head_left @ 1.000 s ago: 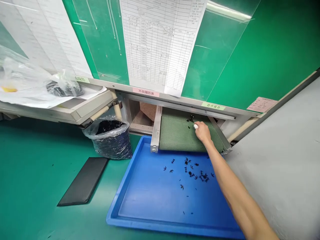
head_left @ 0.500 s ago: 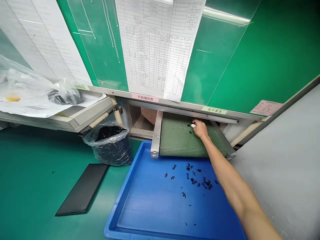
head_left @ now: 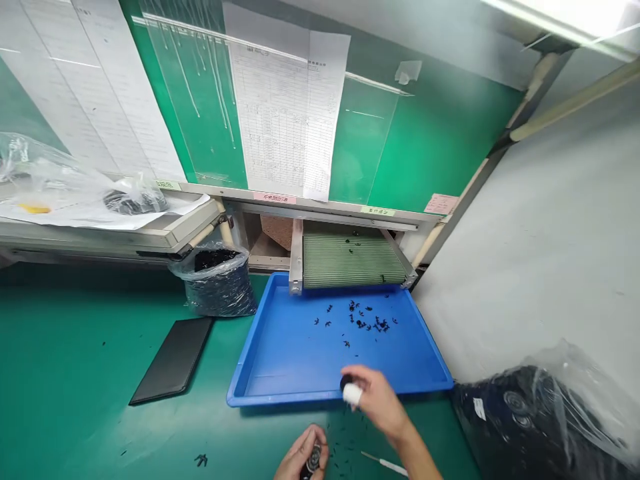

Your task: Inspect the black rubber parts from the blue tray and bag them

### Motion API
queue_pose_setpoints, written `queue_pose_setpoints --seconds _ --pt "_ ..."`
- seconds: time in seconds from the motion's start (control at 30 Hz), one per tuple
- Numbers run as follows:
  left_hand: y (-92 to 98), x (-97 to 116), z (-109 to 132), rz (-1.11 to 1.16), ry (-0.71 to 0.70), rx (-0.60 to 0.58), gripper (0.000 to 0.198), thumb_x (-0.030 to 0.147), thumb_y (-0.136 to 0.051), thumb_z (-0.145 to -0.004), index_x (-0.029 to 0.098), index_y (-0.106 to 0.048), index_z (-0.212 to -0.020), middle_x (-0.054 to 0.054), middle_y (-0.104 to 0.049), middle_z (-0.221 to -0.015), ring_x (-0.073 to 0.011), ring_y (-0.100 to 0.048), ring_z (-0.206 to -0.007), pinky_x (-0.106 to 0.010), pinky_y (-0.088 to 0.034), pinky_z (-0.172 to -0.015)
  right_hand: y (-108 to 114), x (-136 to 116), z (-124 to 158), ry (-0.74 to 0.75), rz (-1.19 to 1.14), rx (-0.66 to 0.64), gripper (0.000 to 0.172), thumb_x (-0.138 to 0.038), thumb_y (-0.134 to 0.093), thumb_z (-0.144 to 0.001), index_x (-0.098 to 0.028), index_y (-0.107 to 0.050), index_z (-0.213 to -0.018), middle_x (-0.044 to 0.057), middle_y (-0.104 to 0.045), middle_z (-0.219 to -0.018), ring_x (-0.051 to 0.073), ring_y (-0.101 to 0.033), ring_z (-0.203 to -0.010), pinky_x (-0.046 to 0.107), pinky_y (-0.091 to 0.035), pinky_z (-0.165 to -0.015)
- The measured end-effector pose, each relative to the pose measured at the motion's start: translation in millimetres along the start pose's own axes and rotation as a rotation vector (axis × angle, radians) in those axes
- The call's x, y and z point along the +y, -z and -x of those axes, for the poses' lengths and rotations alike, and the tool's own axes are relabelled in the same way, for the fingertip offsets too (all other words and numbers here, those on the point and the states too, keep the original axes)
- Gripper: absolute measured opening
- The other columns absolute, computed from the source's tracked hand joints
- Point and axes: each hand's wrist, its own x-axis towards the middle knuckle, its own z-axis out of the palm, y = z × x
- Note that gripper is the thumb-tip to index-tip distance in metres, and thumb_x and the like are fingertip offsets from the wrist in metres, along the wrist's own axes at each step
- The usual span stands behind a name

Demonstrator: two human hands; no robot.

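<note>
My right hand [head_left: 377, 400] is over the front rim of the blue tray [head_left: 295, 398], its fingers closed on a small round black part [head_left: 345, 381]. A white wrap [head_left: 353, 395] covers one fingertip of that hand. Low in the view, my left hand [head_left: 295, 457] is curled round a black part with a ringed, shiny face [head_left: 313, 460], mostly hidden by the fingers. Several small black branched pieces [head_left: 381, 325] lie scattered in the tray. Beneath my right hand, a thin tool with a white handle [head_left: 393, 467] rests on the green table.
A green conveyor belt [head_left: 345, 263] slopes to the tray's back edge, carrying a few black bits. To the left stand a bag of black pieces [head_left: 220, 287] and a black folder [head_left: 173, 360]. A large plastic bag of black parts [head_left: 530, 413] sits at right.
My right hand has come back from the conveyor belt to the tray's front rim, holding a round black part. My left hand is now in view, and the camera has shifted.
</note>
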Motion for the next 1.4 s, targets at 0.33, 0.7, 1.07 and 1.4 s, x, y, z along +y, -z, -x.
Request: queue_pose_setpoints --seconds 0.33,0.7,1.07,1.4 --pt "-27.1 -9.2 26.6 -0.33 0.111 0.098 0.048 0.063 -0.063 -0.068 0.02 -0.043 -0.076 0.006 -0.05 -0.059 -0.0013 -0.035 -0.038 -0.017 -0.004 -0.033 -55.9 44.7 91.0 0.062 0.484 0.035 0.047 -0.006 -0.037 -0.075 -0.019 -0.059 -0.115 0.008 -0.059 -0.105 0.02 -0.057 -0.099 0.03 -0.043 -0.089" --pt "-46.7 -1.9 48.2 -0.258 0.128 0.104 0.044 0.061 -0.055 -0.076 0.018 -0.051 -0.086 0.003 -0.052 -0.058 -0.0025 -0.038 -0.038 -0.016 -0.005 -0.035 -50.2 19.3 101.6 0.164 0.415 -0.067 0.022 -0.014 -0.04 -0.082 -0.022 -0.061 -0.085 -0.001 -0.058 -0.075 0.015 -0.054 -0.074 0.026 -0.039 -0.072" --pt "-41.9 11.7 28.2 -0.027 0.046 0.06 0.035 0.038 -0.067 -0.076 0.016 -0.055 -0.101 0.004 -0.051 -0.06 0.0002 -0.031 -0.04 -0.014 -0.008 -0.037 -25.1 21.0 70.9 0.116 0.303 0.081 0.031 -0.017 -0.036 -0.083 -0.023 -0.055 -0.107 -0.001 -0.06 -0.071 0.015 -0.055 -0.058 0.026 -0.042 -0.059" --pt "-14.9 17.0 16.1 0.355 0.007 0.202 0.03 0.041 -0.07 -0.074 0.019 -0.052 -0.084 0.004 -0.05 -0.065 -0.0022 -0.038 -0.047 -0.012 -0.016 -0.035 62.3 -11.8 -22.6 0.184 0.929 0.071 0.023 -0.016 -0.04 -0.084 -0.021 -0.057 -0.07 -0.002 -0.055 -0.062 0.014 -0.048 -0.056 0.024 -0.031 -0.055"
